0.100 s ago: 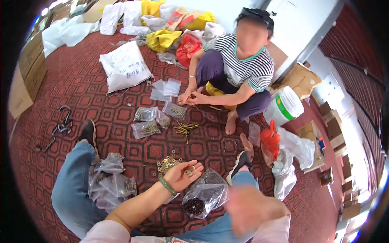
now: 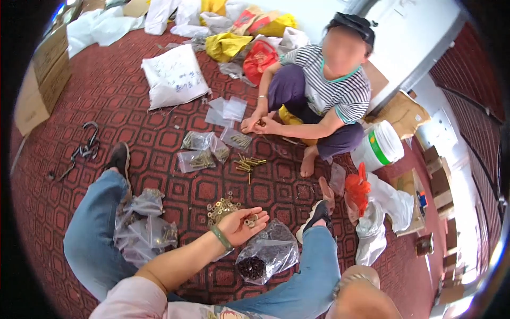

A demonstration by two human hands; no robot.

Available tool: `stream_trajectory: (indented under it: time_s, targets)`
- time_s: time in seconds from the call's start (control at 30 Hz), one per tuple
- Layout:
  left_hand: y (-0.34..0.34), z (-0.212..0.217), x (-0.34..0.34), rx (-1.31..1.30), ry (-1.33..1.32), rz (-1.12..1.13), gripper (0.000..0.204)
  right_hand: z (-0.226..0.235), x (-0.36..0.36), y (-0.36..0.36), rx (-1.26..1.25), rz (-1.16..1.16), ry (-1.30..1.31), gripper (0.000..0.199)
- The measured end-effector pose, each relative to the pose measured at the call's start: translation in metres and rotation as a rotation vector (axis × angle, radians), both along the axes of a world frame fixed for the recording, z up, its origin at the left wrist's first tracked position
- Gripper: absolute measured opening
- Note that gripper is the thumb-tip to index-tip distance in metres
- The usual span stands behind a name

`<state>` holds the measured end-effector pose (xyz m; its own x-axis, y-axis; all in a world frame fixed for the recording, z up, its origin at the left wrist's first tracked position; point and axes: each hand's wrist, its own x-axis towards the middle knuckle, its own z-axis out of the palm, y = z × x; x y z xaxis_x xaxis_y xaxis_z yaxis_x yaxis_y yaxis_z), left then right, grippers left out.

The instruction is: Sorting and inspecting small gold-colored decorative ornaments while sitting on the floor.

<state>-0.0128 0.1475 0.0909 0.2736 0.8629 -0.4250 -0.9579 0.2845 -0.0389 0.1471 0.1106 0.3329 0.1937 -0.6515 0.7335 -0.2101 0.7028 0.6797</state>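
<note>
Palm up, my left hand (image 2: pixel 243 226) carries a few small metal washers (image 2: pixel 251 220) in its cupped palm, fingers stretched out. A green bangle (image 2: pixel 221 237) circles that wrist. Just beyond it a heap of brass-coloured washers (image 2: pixel 219 207) lies on the patterned carpet. Beside the hand, a clear plastic bag (image 2: pixel 276 247) holds a clump of small dark pieces (image 2: pixel 251 268). My right hand (image 2: pixel 366 302) is a skin-coloured blur at the lower right edge, over my thigh; its fingers cannot be made out.
Filled clear bags (image 2: pixel 146 229) lie by my left leg. Farther off are bags of brass screws (image 2: pixel 197 160) and loose screws (image 2: pixel 248 166). A co-worker (image 2: pixel 324 85) squats opposite, hands together. A white sack (image 2: pixel 174 77), a white bucket (image 2: pixel 378 146) and dark straps (image 2: pixel 82 146) stand around.
My right hand has moved down and back toward the lower right edge, uncovering my right thigh. My left hand still holds the washers. The whole view has shifted slightly.
</note>
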Motion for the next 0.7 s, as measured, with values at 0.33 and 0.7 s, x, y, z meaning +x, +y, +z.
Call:
stream_trajectory:
  time_s: [0.33,0.7]
  targets:
    - [-0.001,-0.02,0.011,0.03,-0.063,-0.036,0.024,-0.001,0.002,-0.019,-0.129,0.213,-0.415,0.038]
    - [-0.003,-0.021,0.008,-0.003,-0.047,-0.013,0.025,0.041,-0.048,0.011,-0.063,-0.998,1.075,0.035]
